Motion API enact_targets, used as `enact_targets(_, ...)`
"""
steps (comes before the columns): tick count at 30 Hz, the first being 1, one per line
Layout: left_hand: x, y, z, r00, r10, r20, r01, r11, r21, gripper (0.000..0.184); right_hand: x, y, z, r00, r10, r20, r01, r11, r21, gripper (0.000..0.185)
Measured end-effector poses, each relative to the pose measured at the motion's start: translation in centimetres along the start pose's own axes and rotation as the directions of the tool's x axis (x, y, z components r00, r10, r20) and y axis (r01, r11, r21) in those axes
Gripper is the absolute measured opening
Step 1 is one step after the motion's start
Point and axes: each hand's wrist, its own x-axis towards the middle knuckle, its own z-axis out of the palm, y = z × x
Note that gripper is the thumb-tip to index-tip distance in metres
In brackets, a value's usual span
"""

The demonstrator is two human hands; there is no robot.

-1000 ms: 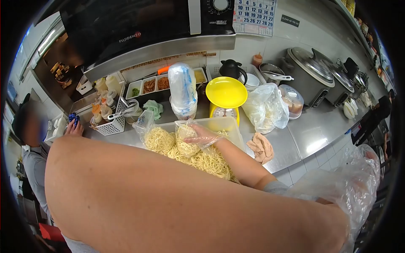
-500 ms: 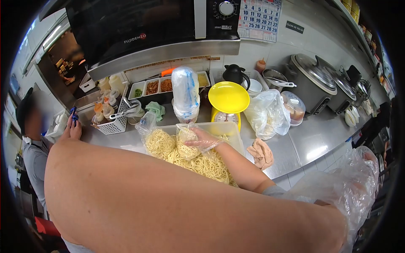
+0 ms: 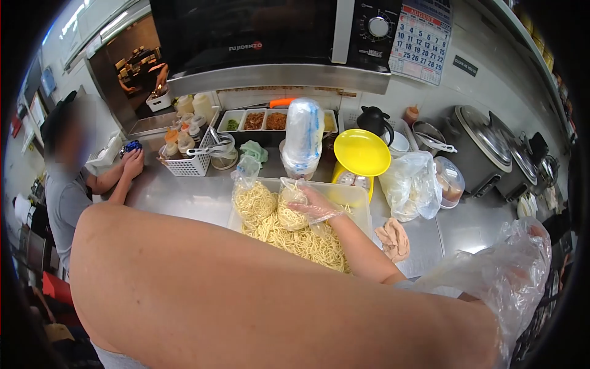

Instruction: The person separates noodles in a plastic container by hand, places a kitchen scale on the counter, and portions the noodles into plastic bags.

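A clear plastic tub [image 3: 362, 212] full of loose yellow noodles [image 3: 307, 249] stands on the steel counter. In it, my right hand [image 3: 314, 206], in a thin clear plastic glove, grips a bag of noodles [image 3: 291, 209]. Beside that, touching the loose noodles, rests another bag of noodles [image 3: 255, 204] with its top gathered. My left forearm crosses the whole foreground, close to the camera. At its right end is my left hand [image 3: 528, 258], covered in loose clear plastic; its fingers are too hidden to read.
Behind the tub stand a plastic-wrapped stack [image 3: 303, 138] and a yellow scale [image 3: 361, 154]. To the right are a white plastic bag [image 3: 409, 184], a cloth [image 3: 392, 240] and cookers [image 3: 479, 141]. A basket of bottles [image 3: 187, 165] sits left, near another person [image 3: 70, 178].
My view has turned left, so the counter appears farther right. My right hand stays on the noodle bag. The other person's hands are now lower and together around a blue item.
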Motion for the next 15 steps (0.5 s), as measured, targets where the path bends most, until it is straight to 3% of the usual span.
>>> enact_targets(15,0.1,0.9,-1.0,0.999,-0.028,0.033,0.026,0.998,0.056,0.014,0.5,1.4,0.9,0.997,-0.043,-0.059,0.042,0.999,-0.012,0.082)
